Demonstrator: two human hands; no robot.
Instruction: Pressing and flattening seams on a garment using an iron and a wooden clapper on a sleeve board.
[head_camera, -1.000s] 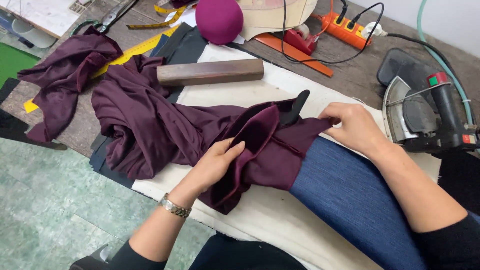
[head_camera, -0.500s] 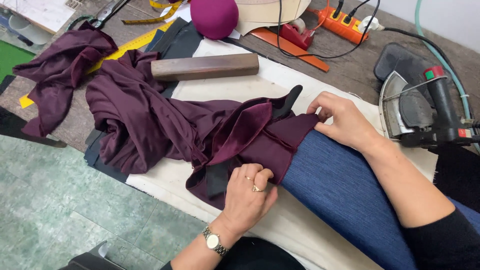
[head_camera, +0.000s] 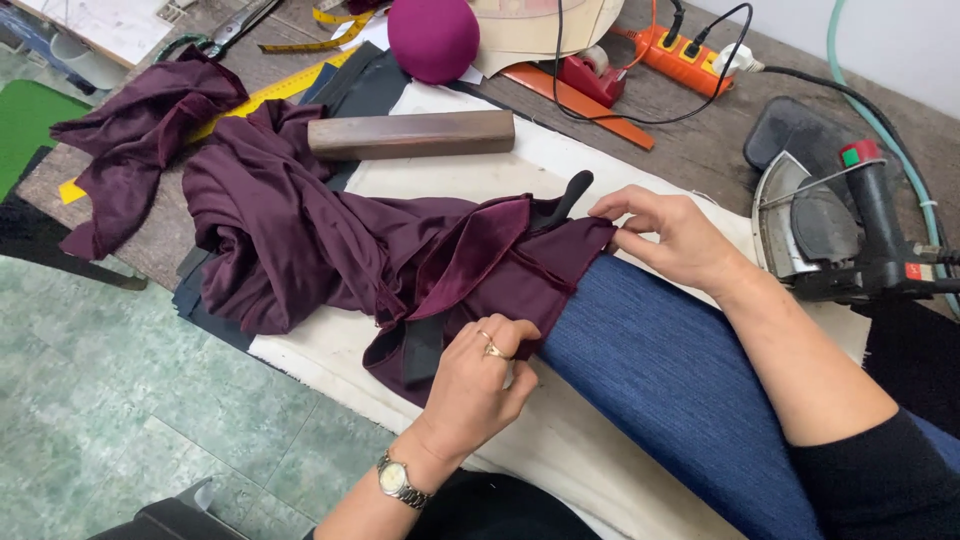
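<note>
We are pinching the maroon garment (head_camera: 400, 250) at both edges — left hand (head_camera: 480, 375) fingers gripping its lower hem, right hand (head_camera: 670, 235) fingers grasping its end — over the blue pressing roll (head_camera: 680, 390) on the tabletop (head_camera: 700, 130).

A wooden block (head_camera: 411, 134) is laid at twelve o'clock of the table (head_camera: 690, 150). A rounded magenta form (head_camera: 433, 38) is seen above it, with a yellow tape measure (head_camera: 300, 40) and scissors (head_camera: 225, 25) at eleven o'clock. An orange power strip (head_camera: 688, 60) is placed at one o'clock, and an iron (head_camera: 830, 235) at three o'clock.
</note>
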